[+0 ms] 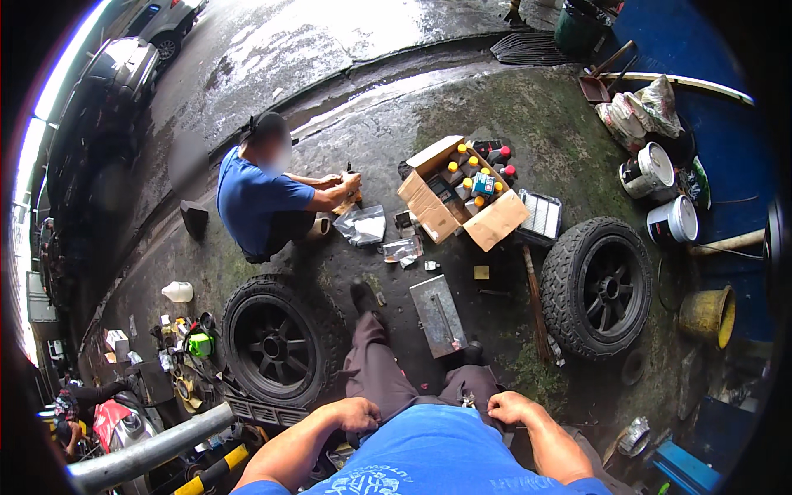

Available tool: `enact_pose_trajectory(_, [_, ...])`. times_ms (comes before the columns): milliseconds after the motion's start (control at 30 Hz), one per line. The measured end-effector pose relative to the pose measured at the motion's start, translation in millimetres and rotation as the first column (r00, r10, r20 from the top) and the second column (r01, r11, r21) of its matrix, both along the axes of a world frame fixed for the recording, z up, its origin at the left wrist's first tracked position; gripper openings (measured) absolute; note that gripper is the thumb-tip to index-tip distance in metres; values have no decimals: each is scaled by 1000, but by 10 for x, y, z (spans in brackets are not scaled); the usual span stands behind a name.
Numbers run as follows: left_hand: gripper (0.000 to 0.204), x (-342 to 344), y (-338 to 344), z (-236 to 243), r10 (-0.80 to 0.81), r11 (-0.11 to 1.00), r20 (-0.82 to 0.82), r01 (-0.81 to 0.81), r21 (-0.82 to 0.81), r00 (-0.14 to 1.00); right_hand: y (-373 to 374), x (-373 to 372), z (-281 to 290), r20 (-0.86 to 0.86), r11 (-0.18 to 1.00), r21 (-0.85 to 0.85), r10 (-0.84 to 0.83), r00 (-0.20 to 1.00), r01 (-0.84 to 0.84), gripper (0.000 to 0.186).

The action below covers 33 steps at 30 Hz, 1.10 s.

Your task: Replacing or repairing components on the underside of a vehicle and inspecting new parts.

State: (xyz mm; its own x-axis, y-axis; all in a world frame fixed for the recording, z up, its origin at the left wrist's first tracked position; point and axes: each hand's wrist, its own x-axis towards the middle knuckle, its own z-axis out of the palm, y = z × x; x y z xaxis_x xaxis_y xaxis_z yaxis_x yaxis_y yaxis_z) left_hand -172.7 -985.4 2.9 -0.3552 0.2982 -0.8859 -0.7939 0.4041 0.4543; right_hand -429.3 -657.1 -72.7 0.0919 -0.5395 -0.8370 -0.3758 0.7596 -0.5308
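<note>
My left hand (pixel 359 415) is closed in a loose fist against my left thigh, and I see nothing in it. On the other side, my right hand (pixel 507 407) rests with curled fingers by my right hip, also with nothing visible in it. Between my feet and the box lies a flat grey metal case (pixel 437 315) with a handle on its lid. A large tyre on a dark spoked wheel (pixel 276 340) lies to my left. Another tyre and wheel (pixel 601 287) lies to my right, beside a wooden stick (pixel 535 293).
A squatting co-worker (pixel 262 194) in blue handles a small thing near silver packets (pixel 361 224). An open cardboard box (pixel 431 210) holds several capped bottles. White pails (pixel 672 221) and a yellow bucket (pixel 707 318) stand right. A metal pipe (pixel 157 450) crosses the lower left.
</note>
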Motion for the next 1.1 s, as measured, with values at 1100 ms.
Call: enact_pose_trajectory(1100, [32,-677,-3181,-768,-473,876,134,450,172,871,-3963,-2171,341,-244,989,121,113,963,-85,38])
